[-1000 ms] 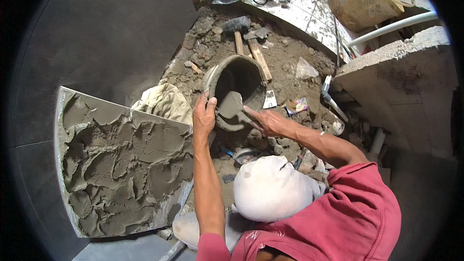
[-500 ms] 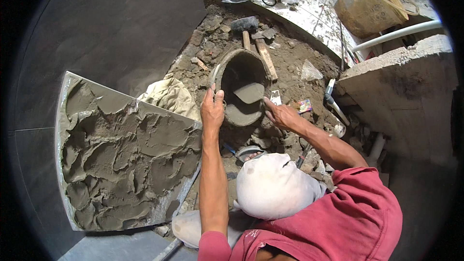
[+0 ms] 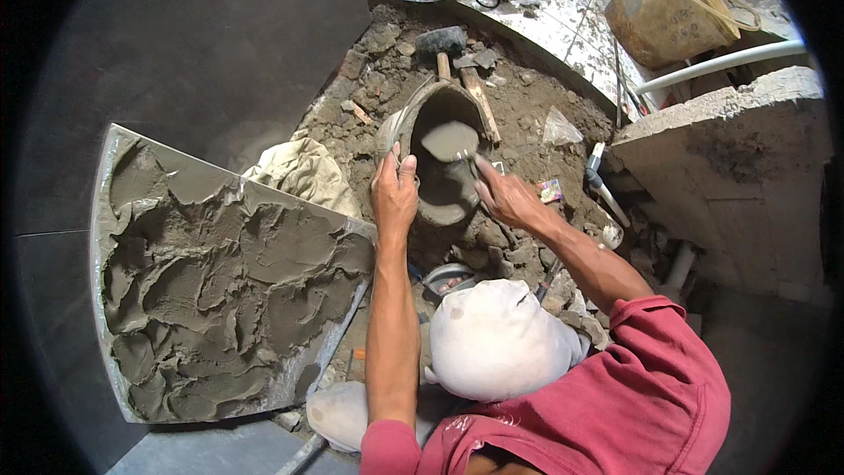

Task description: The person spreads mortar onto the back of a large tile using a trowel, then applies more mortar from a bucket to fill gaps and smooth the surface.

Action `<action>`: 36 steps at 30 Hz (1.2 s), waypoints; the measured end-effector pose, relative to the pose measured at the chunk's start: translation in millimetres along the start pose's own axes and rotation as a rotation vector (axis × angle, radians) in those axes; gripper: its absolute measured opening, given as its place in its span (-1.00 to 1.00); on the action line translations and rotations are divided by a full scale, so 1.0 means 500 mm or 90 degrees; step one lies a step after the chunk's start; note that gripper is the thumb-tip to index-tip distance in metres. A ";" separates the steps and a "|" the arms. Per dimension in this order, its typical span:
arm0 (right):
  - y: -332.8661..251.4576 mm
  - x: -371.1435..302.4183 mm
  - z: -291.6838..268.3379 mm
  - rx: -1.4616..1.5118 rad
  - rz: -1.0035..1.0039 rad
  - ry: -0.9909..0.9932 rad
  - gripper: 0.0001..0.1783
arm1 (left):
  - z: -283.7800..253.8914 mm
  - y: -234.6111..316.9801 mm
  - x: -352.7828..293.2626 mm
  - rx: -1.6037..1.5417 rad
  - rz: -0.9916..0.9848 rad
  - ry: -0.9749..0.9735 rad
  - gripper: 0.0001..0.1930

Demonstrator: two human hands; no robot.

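My left hand (image 3: 394, 192) grips the left rim of a cement-crusted bucket (image 3: 397, 127), which is tilted so its mouth faces me. In my right hand (image 3: 512, 197) is a trowel, its grip mostly hidden by the fingers. The trowel blade (image 3: 450, 141), coated in grey mortar, is inside the bucket mouth. Some wet mortar (image 3: 448, 189) shows low in the bucket. To my left lies a large tile (image 3: 286, 384), its upper face spread with thick, ridged mortar (image 3: 229, 277).
Behind the bucket, a mallet (image 3: 441, 42) and a wooden-handled hammer (image 3: 479, 105) lie on rubble. A pale cloth (image 3: 303, 174) is beside the tile. Dark floor tiles (image 3: 220, 44) stretch far left. On the right are a broken-edged slab (image 3: 730, 167), pipes (image 3: 607, 189) and a dirty bucket (image 3: 668, 13).
The bucket has tipped slightly, with its rim shifting a little. The trowel blade has turned and risen slightly within the bucket mouth. Both hands keep their grips.
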State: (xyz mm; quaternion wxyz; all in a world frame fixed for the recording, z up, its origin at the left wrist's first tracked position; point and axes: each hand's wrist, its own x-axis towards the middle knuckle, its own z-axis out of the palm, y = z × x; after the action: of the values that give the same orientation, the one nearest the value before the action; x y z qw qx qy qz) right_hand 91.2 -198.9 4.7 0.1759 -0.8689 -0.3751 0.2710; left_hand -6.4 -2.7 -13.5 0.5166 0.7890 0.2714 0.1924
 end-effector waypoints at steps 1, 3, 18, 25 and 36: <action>0.005 0.022 0.013 0.043 -0.027 0.029 -0.47 | 0.007 0.001 -0.002 -0.001 -0.003 -0.004 -0.52; 0.037 0.023 0.069 0.062 -0.027 0.010 -0.48 | 0.019 0.004 -0.001 -0.006 0.030 0.026 -0.53; 0.056 0.060 -0.095 -0.488 -0.170 0.063 -0.59 | 0.037 0.038 0.001 0.083 0.064 0.050 -0.59; 0.034 0.088 -0.102 -0.588 -0.274 -0.093 -0.65 | 0.035 0.025 -0.030 0.060 0.024 0.081 -0.59; 0.105 0.082 -0.023 -0.284 -0.287 -0.176 -0.46 | 0.003 -0.017 -0.061 -0.084 0.043 0.028 -0.59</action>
State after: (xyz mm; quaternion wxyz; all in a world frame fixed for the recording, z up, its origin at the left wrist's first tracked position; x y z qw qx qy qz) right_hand 150.8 -204.1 -26.8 -0.0152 -0.7360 -0.6281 0.2520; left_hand -31.2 -20.2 -22.7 0.5549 0.7574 0.2422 0.2445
